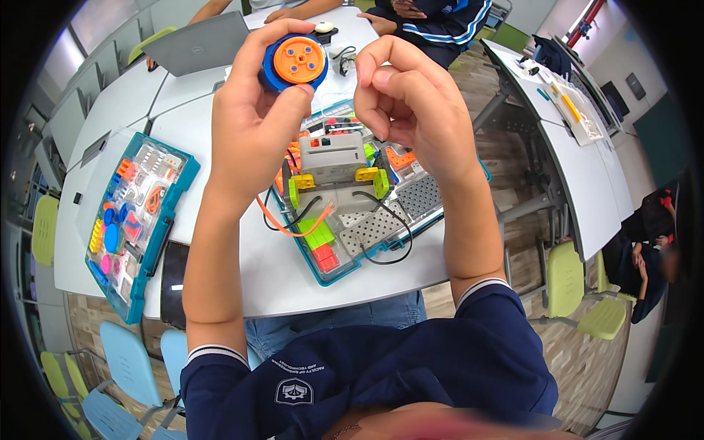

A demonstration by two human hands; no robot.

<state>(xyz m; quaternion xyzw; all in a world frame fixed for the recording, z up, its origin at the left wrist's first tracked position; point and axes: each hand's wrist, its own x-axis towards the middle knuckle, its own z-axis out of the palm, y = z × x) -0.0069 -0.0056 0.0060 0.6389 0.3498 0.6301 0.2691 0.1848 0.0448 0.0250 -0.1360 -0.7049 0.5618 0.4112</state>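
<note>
Raised above the table, my left hand [249, 121] is closed round a wheel [301, 60] with a dark blue rim and an orange hub, gripped between thumb and fingers. Blue pegs show in the hub. Beside it, my right hand [422, 103] is curled, thumb against the fingertips; whatever it pinches, if anything, is hidden. Below both hands stands a grey block-shaped build [334, 158] with yellow and lime pieces at its sides. Black cables and an orange cable [297, 233] hang from it. It stands over a clear kit box [341, 271] of building parts with a teal edge.
Another teal parts box [139, 227] lies at the left, with a dark flat device [174, 282] beside it. A grey laptop [198, 44] stands at the far left. Other people sit across the table and at the right. A second table [579, 158] stands on the right.
</note>
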